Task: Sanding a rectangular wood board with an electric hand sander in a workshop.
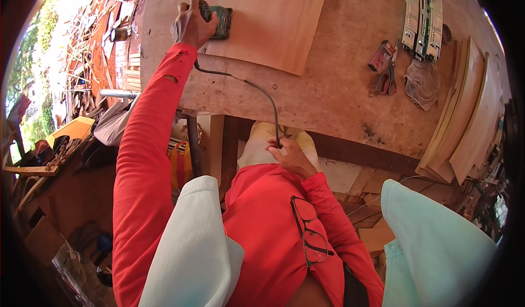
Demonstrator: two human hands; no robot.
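My left hand (191, 25) is wrapped round the dark grip of a green power sander (221, 22), out at the far left of the bench. The sander rests on the left edge of a thin wooden sheet (268, 28) lying flat on the bench. From the tool a dark power cord (246, 81) runs along the bench and over its front edge. Close to my lap, my right hand (292, 156) pinches that cord between thumb and fingers.
On the bench (350, 83) at right lie scissors (387, 80), a small red box (381, 55), a crumpled cloth (422, 85) and metal drawer slides (422, 20). Curved wooden boards (459, 110) lean at the far right. Scrap wood (90, 55) is heaped at left.
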